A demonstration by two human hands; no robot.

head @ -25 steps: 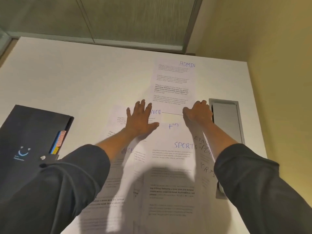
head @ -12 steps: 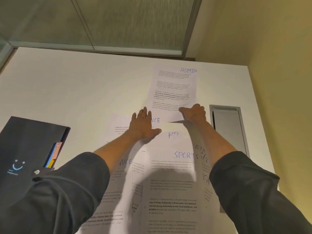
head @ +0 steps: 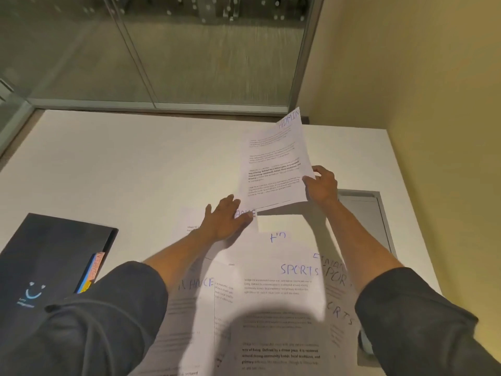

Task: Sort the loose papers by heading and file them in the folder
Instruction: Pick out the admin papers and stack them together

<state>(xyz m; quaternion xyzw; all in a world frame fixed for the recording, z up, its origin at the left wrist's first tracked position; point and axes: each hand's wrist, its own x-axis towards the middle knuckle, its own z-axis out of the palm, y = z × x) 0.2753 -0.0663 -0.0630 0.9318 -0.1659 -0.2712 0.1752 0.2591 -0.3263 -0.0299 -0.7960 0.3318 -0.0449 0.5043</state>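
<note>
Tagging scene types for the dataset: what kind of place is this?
Likely an office or meeting room: a white table with a flush metal cable hatch, a glass partition wall behind it, and a dark tabbed folder beside printed papers with handwritten headings.

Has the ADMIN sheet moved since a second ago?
Yes. The ADMIN sheet lay flat on the table; now the right hand has lifted its near edge and tilted it toward the metal floor-box lid.

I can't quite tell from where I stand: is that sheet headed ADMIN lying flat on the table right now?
No, the right hand pinches the ADMIN sheet by its edge and holds it tilted up off the table.
</note>
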